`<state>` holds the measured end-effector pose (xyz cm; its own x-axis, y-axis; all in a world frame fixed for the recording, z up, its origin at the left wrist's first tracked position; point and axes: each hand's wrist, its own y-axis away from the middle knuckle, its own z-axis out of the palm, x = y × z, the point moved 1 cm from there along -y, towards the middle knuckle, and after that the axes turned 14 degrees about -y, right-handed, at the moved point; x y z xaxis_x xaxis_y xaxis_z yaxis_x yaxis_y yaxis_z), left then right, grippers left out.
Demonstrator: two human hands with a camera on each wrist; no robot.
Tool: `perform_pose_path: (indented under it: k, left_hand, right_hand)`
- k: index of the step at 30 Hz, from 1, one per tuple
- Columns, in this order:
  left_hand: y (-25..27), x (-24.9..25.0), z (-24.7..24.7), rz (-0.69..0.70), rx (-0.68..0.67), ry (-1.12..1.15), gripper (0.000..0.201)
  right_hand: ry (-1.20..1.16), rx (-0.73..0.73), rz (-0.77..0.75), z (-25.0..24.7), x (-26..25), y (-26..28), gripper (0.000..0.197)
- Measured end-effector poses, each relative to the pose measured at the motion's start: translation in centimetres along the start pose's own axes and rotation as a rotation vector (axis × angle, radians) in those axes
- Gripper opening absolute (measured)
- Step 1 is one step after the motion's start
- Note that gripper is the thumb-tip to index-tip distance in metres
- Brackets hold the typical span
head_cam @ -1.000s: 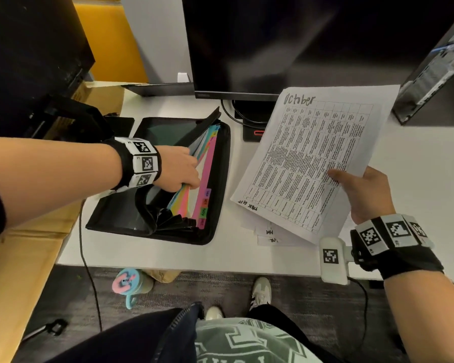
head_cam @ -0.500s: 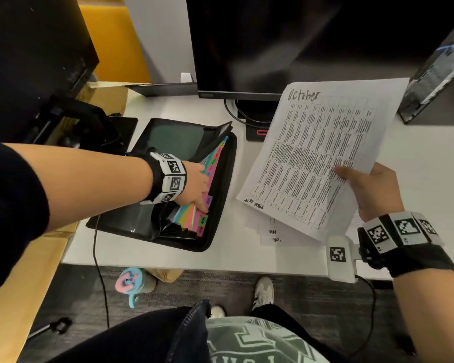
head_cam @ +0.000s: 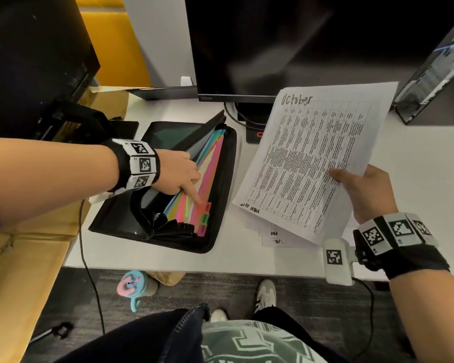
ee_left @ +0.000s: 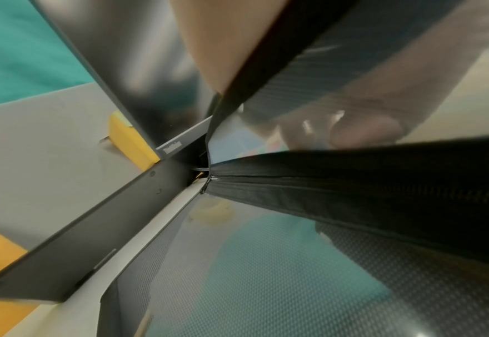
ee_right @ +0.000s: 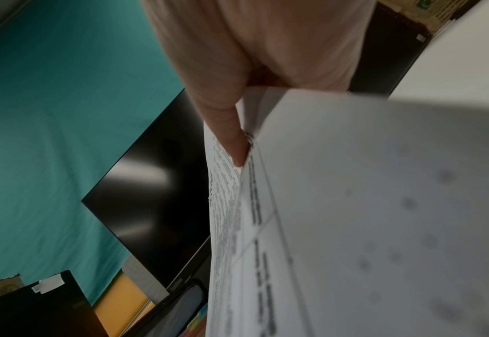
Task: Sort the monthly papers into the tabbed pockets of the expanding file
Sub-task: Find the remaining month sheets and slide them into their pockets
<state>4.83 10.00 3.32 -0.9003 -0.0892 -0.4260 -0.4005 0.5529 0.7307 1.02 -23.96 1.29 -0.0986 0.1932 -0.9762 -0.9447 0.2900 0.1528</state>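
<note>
One sheet headed October [head_cam: 315, 158] sits pinched in our right hand [head_cam: 364, 189] above the table [head_cam: 417, 158]. Our left hand [head_cam: 178, 176], forefinger out, touches the tabs [head_cam: 205, 217] of the expanding file [head_cam: 220, 231]; next we must part the October pocket.

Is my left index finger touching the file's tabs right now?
Touching. In the head view the left hand points its index fingertip down onto the orange tab of the expanding file, with no gap visible.
</note>
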Motion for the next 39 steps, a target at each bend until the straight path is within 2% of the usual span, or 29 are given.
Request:
perform_pose_path:
  k: [11,17,19,23,27,33,39]
  left_hand:
    - [2.3,-2.0,1.1,-0.151,0.166,0.405,0.051]
    - [2.9,-2.2,1.6,-0.204,0.265,0.503,0.043]
    - [3.0,-2.2,1.2,-0.220,0.206,0.444,0.037]
    - [3.0,-2.3,0.8,-0.265,0.163,0.202,0.063]
    - [3.3,-2.0,-0.5,-0.309,0.066,0.173,0.040]
    - [3.4,-1.7,-1.3,-0.338,0.081,0.209,0.061]
    - [2.5,-1.2,-0.9,-0.394,0.138,0.219,0.055]
  right_hand:
    - [-0.075,-0.036,0.023,2.1,-0.8,0.7,0.022]
    - [-0.104,-0.105,0.110,4.4,0.0,0.8,0.019]
    - [-0.052,-0.112,0.139,5.2,0.2,0.6,0.018]
    - [0.046,-0.082,0.128,6.3,0.2,0.1,0.014]
    - [0.085,-0.047,0.060,7.4,-0.1,-0.3,0.014]
    - [0.176,-0.086,0.127,9.9,1.8,0.6,0.013]
    - [0.212,-0.107,0.223,11.0,3.9,1.9,0.016]
